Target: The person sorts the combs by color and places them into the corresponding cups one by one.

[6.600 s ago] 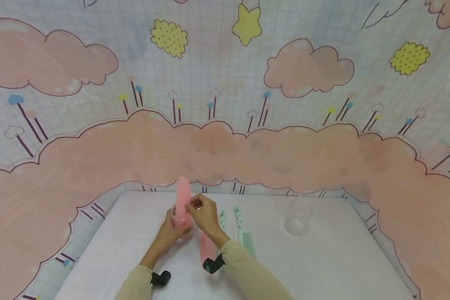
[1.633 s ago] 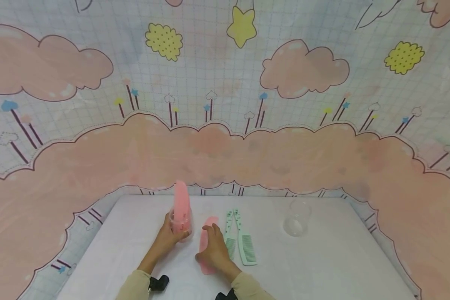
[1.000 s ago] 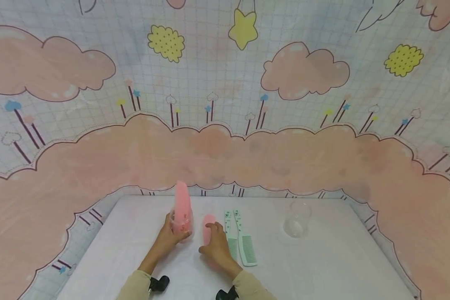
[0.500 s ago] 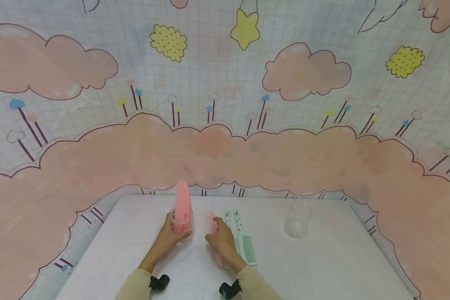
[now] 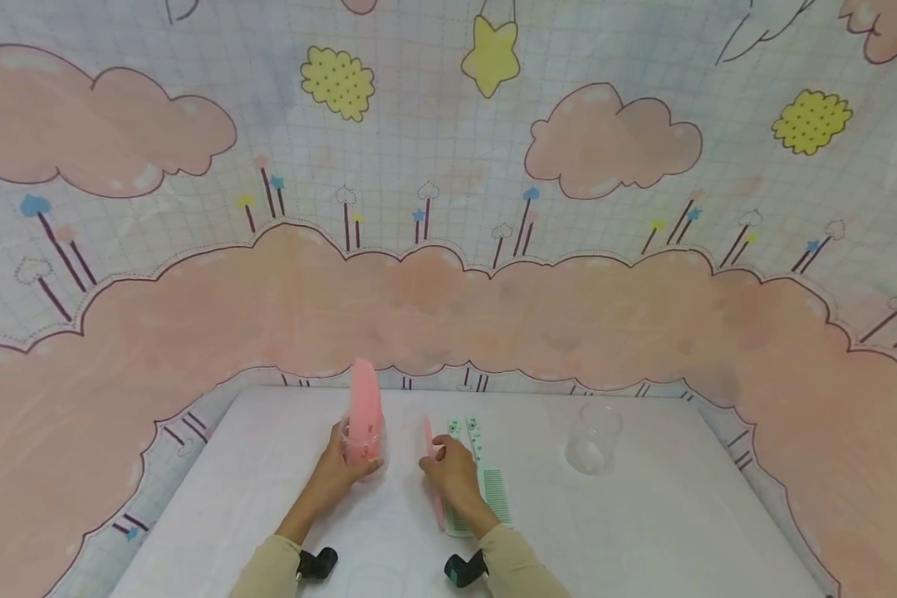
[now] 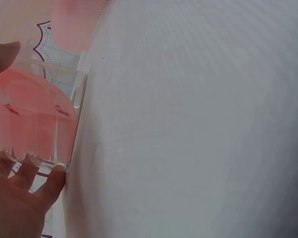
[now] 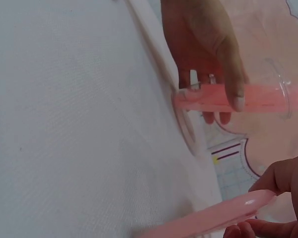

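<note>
My left hand [image 5: 344, 467] grips a clear plastic cup [image 5: 379, 440] standing on the left part of the table. A pink comb [image 5: 364, 394] stands upright in the cup, its upper part rising above the rim; red print on it shows through the wall in the left wrist view. To the right, my right hand [image 5: 458, 476] pinches another pink comb [image 5: 428, 433] between thumb and fingers. That comb is turned narrow side up, as the right wrist view shows its rounded end [image 7: 260, 198] at the fingertips.
Two mint-green combs, a left one [image 5: 454, 429] partly behind my right hand and a right one [image 5: 497, 490], lie side by side. A second clear cup [image 5: 592, 440] stands farther right on the white table [image 5: 665, 515]. A cloud-patterned cloth [image 5: 448, 307] hangs behind.
My right hand has moved from the cup to the pink comb lying flat, tipped it onto its edge and shifted slightly right. My left hand keeps its grip on the cup.
</note>
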The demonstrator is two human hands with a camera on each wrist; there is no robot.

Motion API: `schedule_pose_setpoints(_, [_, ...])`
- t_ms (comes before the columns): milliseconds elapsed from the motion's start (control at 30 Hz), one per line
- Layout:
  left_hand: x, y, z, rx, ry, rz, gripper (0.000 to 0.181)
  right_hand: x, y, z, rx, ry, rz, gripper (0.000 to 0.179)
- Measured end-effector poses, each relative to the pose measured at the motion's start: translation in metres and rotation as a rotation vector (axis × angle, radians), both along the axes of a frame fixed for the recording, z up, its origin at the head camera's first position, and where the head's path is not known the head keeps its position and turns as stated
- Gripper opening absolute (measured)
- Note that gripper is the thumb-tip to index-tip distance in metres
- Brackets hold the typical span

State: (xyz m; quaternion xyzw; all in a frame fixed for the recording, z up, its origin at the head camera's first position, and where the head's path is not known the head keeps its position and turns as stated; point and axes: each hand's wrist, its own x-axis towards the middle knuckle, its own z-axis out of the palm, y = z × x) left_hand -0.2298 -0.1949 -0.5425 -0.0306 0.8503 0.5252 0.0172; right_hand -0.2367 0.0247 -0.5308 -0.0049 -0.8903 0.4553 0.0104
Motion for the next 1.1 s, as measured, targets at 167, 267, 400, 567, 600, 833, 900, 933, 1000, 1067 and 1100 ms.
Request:
schedule_pose_setpoints(167, [-0.001, 0.001, 0.001, -0.019, 0.007, 0.003, 0.109, -0.007, 0.004, -0.001, -0.012, 0.007, 0.002, 0.037])
schedule_pose_setpoints(267, [-0.001, 0.001, 0.002, -0.026, -0.003, 0.002, 0.110, -0.010, 0.007, -0.004, -0.012, 0.002, -0.005, 0.037])
schedule_pose_setpoints(400, [-0.001, 0.000, 0.001, -0.034, -0.012, 0.003, 0.110, -0.011, 0.008, -0.006, -0.006, 0.000, -0.024, 0.036])
schedule_pose_setpoints(567, [-0.002, 0.000, -0.001, -0.032, 0.008, -0.005, 0.109, -0.011, 0.009, -0.005, -0.021, 0.022, -0.030, 0.037])
schedule_pose_setpoints(600, [-0.003, -0.001, -0.002, -0.040, 0.015, -0.009, 0.109, -0.010, 0.010, -0.004, -0.025, 0.024, -0.029, 0.037])
schedule_pose_setpoints(833, [-0.004, 0.000, -0.004, -0.005, 0.004, -0.005, 0.108, -0.008, 0.018, -0.001, -0.097, 0.033, -0.041, 0.037])
schedule_pose_setpoints(900, [-0.004, 0.001, -0.005, 0.001, 0.002, -0.008, 0.108, -0.007, 0.021, 0.002, -0.120, 0.040, -0.047, 0.036])
schedule_pose_setpoints(933, [-0.004, 0.001, -0.005, -0.002, 0.005, -0.011, 0.108, -0.007, 0.022, 0.003, -0.130, 0.051, -0.048, 0.036])
schedule_pose_setpoints(1000, [-0.004, 0.001, -0.005, -0.012, 0.009, -0.011, 0.108, -0.006, 0.025, 0.007, -0.151, 0.072, -0.045, 0.035])
schedule_pose_setpoints(1067, [-0.004, 0.001, -0.005, -0.017, 0.012, -0.007, 0.108, -0.006, 0.028, 0.011, -0.163, 0.087, -0.040, 0.035])
schedule_pose_setpoints(1100, [-0.004, 0.001, -0.005, -0.018, 0.012, -0.006, 0.108, -0.005, 0.029, 0.013, -0.167, 0.091, -0.037, 0.035])
